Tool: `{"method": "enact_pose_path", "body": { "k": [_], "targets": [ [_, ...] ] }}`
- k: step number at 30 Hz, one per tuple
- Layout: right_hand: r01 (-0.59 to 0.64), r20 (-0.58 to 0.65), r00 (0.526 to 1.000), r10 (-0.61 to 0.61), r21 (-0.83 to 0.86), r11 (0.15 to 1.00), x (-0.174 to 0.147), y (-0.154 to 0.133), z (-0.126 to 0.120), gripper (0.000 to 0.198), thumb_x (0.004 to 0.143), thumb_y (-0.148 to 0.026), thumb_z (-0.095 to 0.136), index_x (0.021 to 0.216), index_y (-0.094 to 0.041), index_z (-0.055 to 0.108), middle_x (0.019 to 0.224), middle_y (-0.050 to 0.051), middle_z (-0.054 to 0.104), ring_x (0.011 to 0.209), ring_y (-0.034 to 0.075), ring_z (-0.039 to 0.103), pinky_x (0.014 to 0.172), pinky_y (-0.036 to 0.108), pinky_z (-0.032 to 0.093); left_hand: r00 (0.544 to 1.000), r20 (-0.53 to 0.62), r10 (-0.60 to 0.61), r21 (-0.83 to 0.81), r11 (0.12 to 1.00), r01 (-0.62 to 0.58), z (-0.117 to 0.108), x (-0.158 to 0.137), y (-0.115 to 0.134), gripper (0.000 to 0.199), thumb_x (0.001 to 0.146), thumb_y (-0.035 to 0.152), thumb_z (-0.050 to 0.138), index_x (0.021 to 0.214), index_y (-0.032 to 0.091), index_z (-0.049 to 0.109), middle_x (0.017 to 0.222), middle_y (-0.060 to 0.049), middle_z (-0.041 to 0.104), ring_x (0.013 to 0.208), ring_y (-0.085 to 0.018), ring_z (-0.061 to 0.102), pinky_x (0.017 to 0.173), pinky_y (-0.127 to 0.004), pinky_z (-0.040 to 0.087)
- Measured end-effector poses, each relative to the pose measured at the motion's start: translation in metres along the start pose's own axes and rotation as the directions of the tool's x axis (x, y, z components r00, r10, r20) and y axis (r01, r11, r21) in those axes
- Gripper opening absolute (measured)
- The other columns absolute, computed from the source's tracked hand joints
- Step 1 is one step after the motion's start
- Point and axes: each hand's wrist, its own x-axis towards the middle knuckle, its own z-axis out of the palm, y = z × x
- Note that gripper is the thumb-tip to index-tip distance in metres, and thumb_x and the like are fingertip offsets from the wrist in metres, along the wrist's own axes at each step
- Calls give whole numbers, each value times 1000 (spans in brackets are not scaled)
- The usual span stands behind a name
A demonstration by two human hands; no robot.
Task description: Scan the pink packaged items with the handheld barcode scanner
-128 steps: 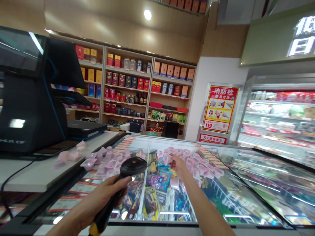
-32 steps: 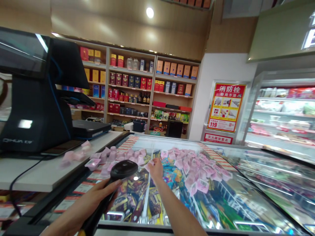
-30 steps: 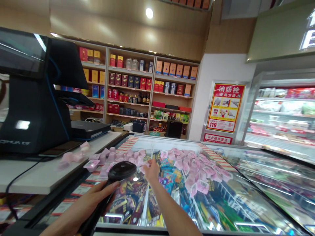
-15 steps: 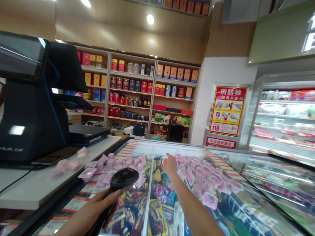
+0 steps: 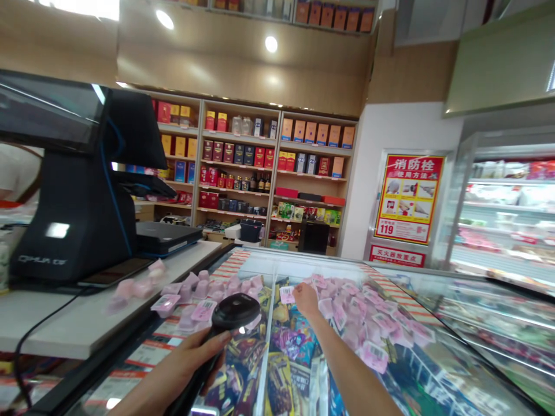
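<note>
A black barcode scanner [image 5: 236,310] is gripped by its handle in my left hand [image 5: 191,361], its head pointing forward over the freezer's glass top. My right hand [image 5: 306,297] reaches out farther, fingers closed on a small pink cup [image 5: 287,294] whose white barcode label faces me. To the right of that hand spreads a heap of similar pink cups [image 5: 368,309], many with barcode labels. Another group of pink cups [image 5: 203,289] lies on the left, just beyond and beside the scanner.
Under the glass lie colourful frozen-treat packets [image 5: 277,393], split by a pale divider [image 5: 264,364]. At left, a black cash-register terminal [image 5: 78,219] stands on a white counter [image 5: 56,329], with a few pink cups [image 5: 134,289] near its edge. Shelves of boxes [image 5: 234,153] rise behind.
My right hand has closed on a pink cup, its label now showing beside the fingers. Both hands and the scene sit slightly farther right in view; the scanner stays in my left hand.
</note>
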Motion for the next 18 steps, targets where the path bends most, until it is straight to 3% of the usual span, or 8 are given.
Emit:
{"method": "enact_pose_path", "body": {
  "k": [5, 10, 14, 18],
  "targets": [
    [-85, 107, 992, 61, 233, 969, -21, -7, -7, 25, 72, -20, 36, 71, -17, 60, 61, 4, 64, 67, 17, 59, 54, 23, 40, 1000, -23, 13, -18, 1000, -13, 4, -8, 1, 32, 57, 48, 58, 57, 18, 47, 48, 5, 46, 41, -7, 41, 42, -18, 32],
    [-173, 201, 975, 94, 424, 889, -38, -19, -14, 24, 71, -19, 34, 71, -15, 58, 58, 3, 63, 56, 14, 59, 47, 21, 40, 999, 49, -5, -41, 999, 7, 11, -16, 8, 29, 56, 45, 60, 62, 17, 51, 48, 5, 50, 43, -7, 44, 42, -18, 33],
    [-224, 232, 965, 120, 498, 838, -43, -23, -20, 22, 71, -18, 33, 68, -14, 55, 60, 4, 63, 57, 14, 60, 46, 20, 39, 1000, 26, -16, -122, 992, 19, 17, -22, 14, 29, 53, 41, 64, 69, 18, 55, 50, 5, 53, 43, -7, 45, 41, -16, 33],
    [-261, 246, 957, 153, 507, 822, -44, -22, -21, 21, 72, -18, 33, 63, -14, 51, 64, 5, 64, 57, 13, 60, 43, 18, 39, 1000, 1, 9, -81, 997, -9, 18, -20, 12, 32, 54, 44, 62, 67, 16, 54, 50, 4, 52, 42, -6, 44, 40, -17, 33]
  ]
}}
